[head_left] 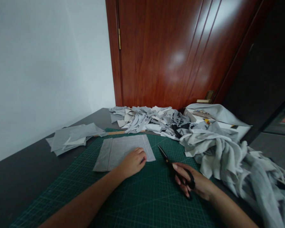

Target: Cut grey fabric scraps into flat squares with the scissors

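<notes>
My right hand [184, 179] holds a pair of black-handled scissors [165, 155] just above the green cutting mat [142, 196]. The blades look closed and point away to the upper left. A flat grey fabric piece [123, 147], roughly rectangular with a seam or fold line near its left side, lies on the mat. Over its near edge, toward the right corner, rests my left hand [134, 161]. The fingers of that hand are curled together, and whatever sits between them is hidden. The scissor tips are a short way right of the fabric, not touching it.
Grey and white fabric scraps [152, 118] are heaped along the back by a wooden door [156, 53]. Several cut pieces [72, 136] lie stacked at left. At right, bunched grey cloth [218, 148] sits before an open white box [238, 129]. A wooden strip [116, 133] lies behind the fabric.
</notes>
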The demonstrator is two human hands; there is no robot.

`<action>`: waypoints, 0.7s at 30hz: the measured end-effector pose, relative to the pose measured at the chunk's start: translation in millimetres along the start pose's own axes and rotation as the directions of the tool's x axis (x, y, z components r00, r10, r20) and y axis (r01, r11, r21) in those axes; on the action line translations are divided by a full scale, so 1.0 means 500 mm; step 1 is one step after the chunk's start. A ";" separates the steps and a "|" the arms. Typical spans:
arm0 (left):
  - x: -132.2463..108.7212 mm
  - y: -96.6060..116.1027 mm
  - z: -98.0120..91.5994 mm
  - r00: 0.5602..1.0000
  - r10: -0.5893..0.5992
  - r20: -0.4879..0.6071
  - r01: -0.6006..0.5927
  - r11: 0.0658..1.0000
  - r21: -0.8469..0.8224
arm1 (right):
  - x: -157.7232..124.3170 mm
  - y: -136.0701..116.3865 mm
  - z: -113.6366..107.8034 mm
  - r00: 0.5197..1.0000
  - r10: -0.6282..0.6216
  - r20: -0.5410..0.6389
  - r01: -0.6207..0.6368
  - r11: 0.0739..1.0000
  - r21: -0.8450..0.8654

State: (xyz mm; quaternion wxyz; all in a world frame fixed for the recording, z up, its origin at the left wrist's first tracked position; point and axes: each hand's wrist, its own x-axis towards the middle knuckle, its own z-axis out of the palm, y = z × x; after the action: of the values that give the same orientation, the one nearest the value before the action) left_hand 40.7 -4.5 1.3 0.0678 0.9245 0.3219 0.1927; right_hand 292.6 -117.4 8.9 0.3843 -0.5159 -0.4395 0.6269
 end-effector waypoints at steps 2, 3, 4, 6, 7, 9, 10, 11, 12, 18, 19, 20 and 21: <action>0.000 0.000 0.003 1.000 0.002 -0.007 -0.002 1.000 0.007 | -0.007 -0.002 0.004 0.999 0.016 0.041 -0.016 1.000 0.002; 0.000 -0.001 0.005 1.000 -0.013 -0.018 0.013 1.000 -0.010 | -0.011 -0.003 0.008 0.997 0.029 0.065 -0.029 1.000 0.008; 0.001 -0.002 0.008 0.998 -0.043 -0.036 0.041 0.998 -0.042 | -0.014 -0.004 0.013 0.995 0.042 0.090 -0.044 0.999 0.017; 0.005 -0.009 0.014 0.986 -0.144 -0.083 0.131 0.981 -0.143 | -0.018 -0.004 0.029 0.987 0.068 0.146 -0.076 0.996 0.050; 0.008 -0.014 0.017 0.973 -0.205 -0.109 0.180 0.962 -0.203 | -0.019 -0.003 0.038 0.980 0.083 0.180 -0.097 0.993 0.073; 0.015 -0.028 0.023 0.933 -0.324 -0.154 0.263 0.911 -0.318 | -0.019 0.002 0.056 0.959 0.120 0.257 -0.154 0.981 0.117; 0.018 -0.035 0.025 0.911 -0.376 -0.171 0.295 0.882 -0.368 | -0.020 0.005 0.064 0.944 0.133 0.303 -0.179 0.975 0.129; 0.021 -0.042 0.026 0.889 -0.420 -0.185 0.319 0.855 -0.409 | -0.020 0.009 0.071 0.931 0.145 0.335 -0.195 0.973 0.121; 0.023 -0.048 0.027 0.870 -0.454 -0.195 0.336 0.833 -0.439 | -0.022 0.012 0.077 0.920 0.159 0.357 -0.207 0.973 0.101; 0.014 -0.038 0.026 0.902 -0.363 -0.233 0.240 0.871 -0.428 | -0.037 0.022 0.098 0.899 0.254 0.358 -0.255 0.966 -0.046; 0.011 -0.031 0.026 0.924 -0.296 -0.241 0.185 0.899 -0.396 | -0.039 0.022 0.101 0.899 0.266 0.347 -0.263 0.963 -0.058; 0.008 -0.023 0.025 0.943 -0.229 -0.243 0.133 0.925 -0.357 | -0.040 0.022 0.103 0.902 0.273 0.336 -0.267 0.962 -0.064; 0.005 -0.017 0.024 0.956 -0.172 -0.239 0.091 0.945 -0.315 | -0.040 0.021 0.104 0.906 0.271 0.327 -0.263 0.962 -0.068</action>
State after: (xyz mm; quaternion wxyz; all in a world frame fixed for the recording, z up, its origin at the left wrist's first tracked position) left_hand 42.5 3.5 -11.2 0.1772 0.8456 0.3565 0.3556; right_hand 244.4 -147.5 9.2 0.2095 -0.4621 -0.4302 0.7467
